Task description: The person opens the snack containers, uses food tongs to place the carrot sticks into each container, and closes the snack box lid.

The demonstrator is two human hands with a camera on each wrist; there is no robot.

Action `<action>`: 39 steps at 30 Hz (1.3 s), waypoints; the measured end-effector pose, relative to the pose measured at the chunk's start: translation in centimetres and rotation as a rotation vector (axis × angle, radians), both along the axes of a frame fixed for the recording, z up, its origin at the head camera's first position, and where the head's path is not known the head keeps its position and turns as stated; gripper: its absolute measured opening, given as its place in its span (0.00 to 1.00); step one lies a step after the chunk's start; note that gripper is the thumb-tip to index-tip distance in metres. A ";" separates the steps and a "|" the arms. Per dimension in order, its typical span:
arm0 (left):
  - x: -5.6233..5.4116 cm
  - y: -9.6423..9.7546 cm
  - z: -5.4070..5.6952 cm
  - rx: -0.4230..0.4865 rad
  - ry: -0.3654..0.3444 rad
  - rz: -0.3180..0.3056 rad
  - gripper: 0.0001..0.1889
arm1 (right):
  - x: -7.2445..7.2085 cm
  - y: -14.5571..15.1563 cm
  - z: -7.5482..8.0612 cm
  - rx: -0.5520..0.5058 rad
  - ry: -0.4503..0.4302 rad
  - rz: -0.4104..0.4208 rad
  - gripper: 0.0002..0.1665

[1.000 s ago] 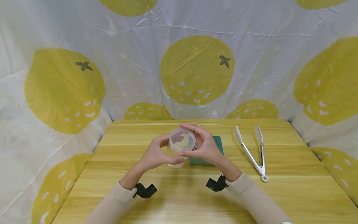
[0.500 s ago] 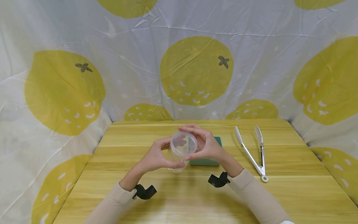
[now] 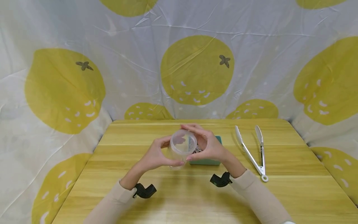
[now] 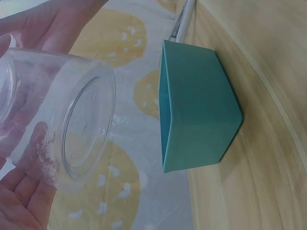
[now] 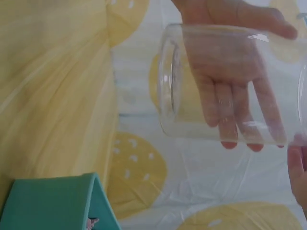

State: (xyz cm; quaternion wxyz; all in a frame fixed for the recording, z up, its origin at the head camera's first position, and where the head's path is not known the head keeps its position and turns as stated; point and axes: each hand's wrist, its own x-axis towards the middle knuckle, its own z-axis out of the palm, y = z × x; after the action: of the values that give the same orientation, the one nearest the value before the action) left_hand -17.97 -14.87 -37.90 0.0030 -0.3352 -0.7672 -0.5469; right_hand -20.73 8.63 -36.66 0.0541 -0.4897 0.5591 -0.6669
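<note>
Above the table, left hand and right hand hold a clear jar.

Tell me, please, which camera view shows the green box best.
The left wrist view: the green box stands there unobstructed and uncut by the frame. In the head view, the right hand partly covers it, though some contents show; the right wrist view cuts it off at the bottom edge.
</note>
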 end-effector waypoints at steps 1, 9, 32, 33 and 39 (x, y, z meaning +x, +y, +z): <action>0.0 0.0 0.0 0.000 -0.002 0.008 0.39 | 0.1 -0.1 0.0 -0.013 0.001 -0.019 0.57; 1.5 0.8 2.6 -0.003 -0.018 0.076 0.37 | 1.4 -1.3 -0.4 -0.091 -0.026 -0.248 0.53; 1.1 0.8 1.5 -0.008 -0.023 0.036 0.36 | 0.8 -1.0 -0.5 -0.106 0.007 -0.142 0.50; 0.9 0.6 1.0 -0.009 -0.030 0.025 0.37 | 0.7 -0.9 -0.5 -0.101 0.019 -0.124 0.50; 0.3 0.3 0.1 0.000 -0.042 -0.033 0.38 | 0.3 -0.3 -0.3 -0.054 0.067 -0.076 0.49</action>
State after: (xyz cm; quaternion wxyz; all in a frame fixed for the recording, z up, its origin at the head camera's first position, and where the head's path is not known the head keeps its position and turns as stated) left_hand -17.67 -14.59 -37.77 -0.0219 -0.3362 -0.7615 -0.5538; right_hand -20.45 8.36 -36.95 -0.0032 -0.4915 0.5607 -0.6664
